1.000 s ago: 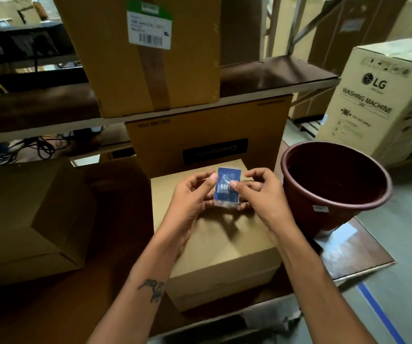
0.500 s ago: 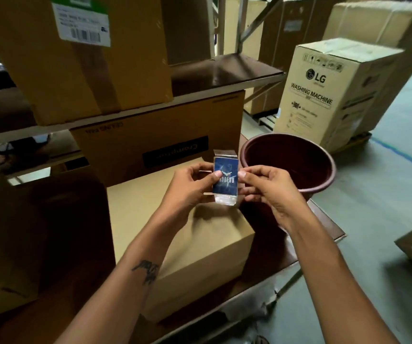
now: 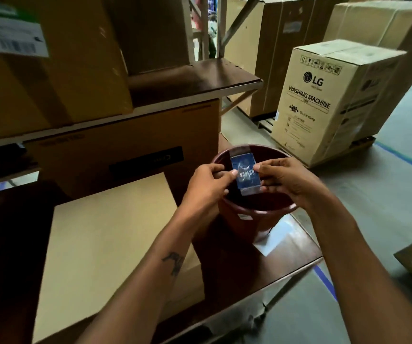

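I held the small blue packet (image 3: 246,173) upright between the fingers of both hands. The fingers (image 3: 229,175) of my left hand (image 3: 207,187) pinched its left edge, and the fingers (image 3: 259,167) of my right hand (image 3: 289,181) pinched its right edge, with the thumbs on the printed face turned toward me. The packet had clear sealed strips, one above my fingers and one below them.

Directly under my fingers stood the dark red bucket (image 3: 262,211), with its mouth open upward; the packet was in the air over that mouth. The bucket stood on the brown bench (image 3: 286,259), near the corner.

To the left of my fingers and lower, a plain cardboard box (image 3: 105,239) lay on the same bench, and my left forearm passed over its edge. Well beyond my fingers, to the right, a washing machine carton (image 3: 324,100) stood on a pallet (image 3: 265,124) on the floor (image 3: 373,194).
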The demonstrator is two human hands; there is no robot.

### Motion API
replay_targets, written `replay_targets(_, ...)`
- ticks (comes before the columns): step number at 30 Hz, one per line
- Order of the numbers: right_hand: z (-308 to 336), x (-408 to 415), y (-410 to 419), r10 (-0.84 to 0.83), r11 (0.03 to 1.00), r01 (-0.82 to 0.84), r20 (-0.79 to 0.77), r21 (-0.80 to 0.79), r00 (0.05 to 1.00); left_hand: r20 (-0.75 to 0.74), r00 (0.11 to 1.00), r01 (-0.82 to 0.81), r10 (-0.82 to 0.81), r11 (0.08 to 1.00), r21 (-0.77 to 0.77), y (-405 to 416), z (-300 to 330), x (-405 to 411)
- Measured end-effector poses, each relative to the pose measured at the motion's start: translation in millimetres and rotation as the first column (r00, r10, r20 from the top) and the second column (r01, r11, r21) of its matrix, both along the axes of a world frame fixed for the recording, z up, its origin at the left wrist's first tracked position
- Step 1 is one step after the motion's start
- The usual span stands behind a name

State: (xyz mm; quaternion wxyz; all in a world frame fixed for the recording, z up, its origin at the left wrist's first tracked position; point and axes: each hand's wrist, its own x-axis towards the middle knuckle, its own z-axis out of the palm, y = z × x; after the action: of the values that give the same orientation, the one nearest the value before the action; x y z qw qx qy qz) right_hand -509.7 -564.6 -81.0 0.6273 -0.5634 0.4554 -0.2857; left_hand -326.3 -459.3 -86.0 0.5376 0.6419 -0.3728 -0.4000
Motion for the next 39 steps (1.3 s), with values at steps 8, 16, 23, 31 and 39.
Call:
replay_targets(8,-40.1,16.5,-82.3,0.158,0.979,-0.196,-0.414,-0.051,0.897,0.278,0.956,-0.102,0.090,0.994,0.030,-16.3,-27.5,-13.2)
replay_targets(16,-64.3,65.2,-108.1,0.246,0.845,-0.527,-0.805,-0.096,0.541,0.081,0.962,-0.260,0.261,0.965,-0.027,-10.9,-45.5,-21.2)
replay_targets(23,-73.9,74.2,-115.0,0.392,0.821,-0.565,-0.799,0.080,0.456,0.106,0.954,-0.278,0.279,0.960,-0.031,-11.3,-46.2,-23.1)
replay_targets(31,-70.9,67.2,-105.3,0.457,0.848,-0.483,-0.764,0.219,0.455,0.300,0.924,-0.252,0.237,0.968,0.010,-19.2,-47.0,-25.9)
replay_targets(39,-50.1,49.5,-93.0,0.221,0.858,-0.507,-0.826,-0.088,0.518,0.320,0.913,-0.270,0.253,0.963,0.010,-20.1,-49.7,-25.6)
